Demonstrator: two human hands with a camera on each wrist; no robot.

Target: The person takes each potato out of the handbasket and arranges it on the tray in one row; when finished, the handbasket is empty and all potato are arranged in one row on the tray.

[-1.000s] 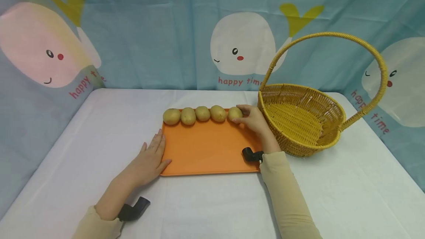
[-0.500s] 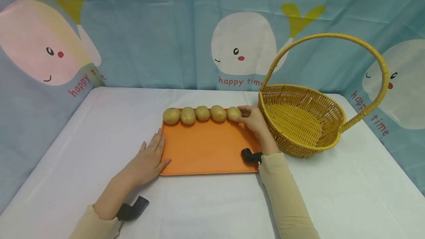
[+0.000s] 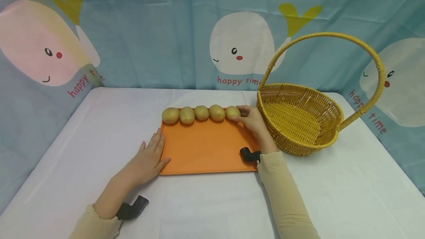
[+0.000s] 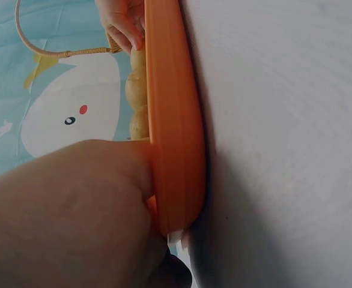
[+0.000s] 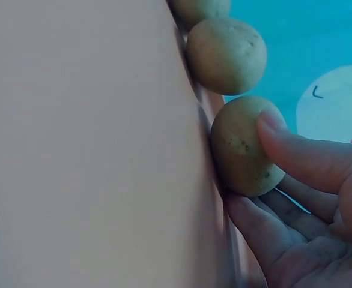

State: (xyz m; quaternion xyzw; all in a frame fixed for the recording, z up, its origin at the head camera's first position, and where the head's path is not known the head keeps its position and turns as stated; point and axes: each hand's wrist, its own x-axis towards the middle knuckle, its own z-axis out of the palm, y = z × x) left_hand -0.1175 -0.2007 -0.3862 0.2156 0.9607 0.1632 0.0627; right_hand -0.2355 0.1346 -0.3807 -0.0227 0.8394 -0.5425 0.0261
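Note:
On an orange tray (image 3: 206, 150), several potatoes stand in a row along the far edge. My right hand (image 3: 254, 121) holds the rightmost potato (image 3: 233, 112) between thumb and fingers. In the right wrist view the thumb lies on that potato (image 5: 239, 150), with fingers beneath it, close beside the neighbouring potato (image 5: 227, 57). My left hand (image 3: 147, 161) rests against the tray's left edge, fingers straight and the thumb over the near corner. The left wrist view shows the tray's outer side wall (image 4: 176, 120) next to that hand (image 4: 86, 204).
A yellow wicker basket (image 3: 299, 121) with a tall arched handle stands right of the tray, near my right forearm. A white cloth (image 3: 206, 205) covers the table. Blue printed curtains (image 3: 146, 40) close off the back and sides. A black device (image 3: 132, 209) sits at each wrist.
The rightmost potato has shifted slightly left with my right hand, and the gap to its neighbour looks narrower. My left hand has stayed at the tray's edge.

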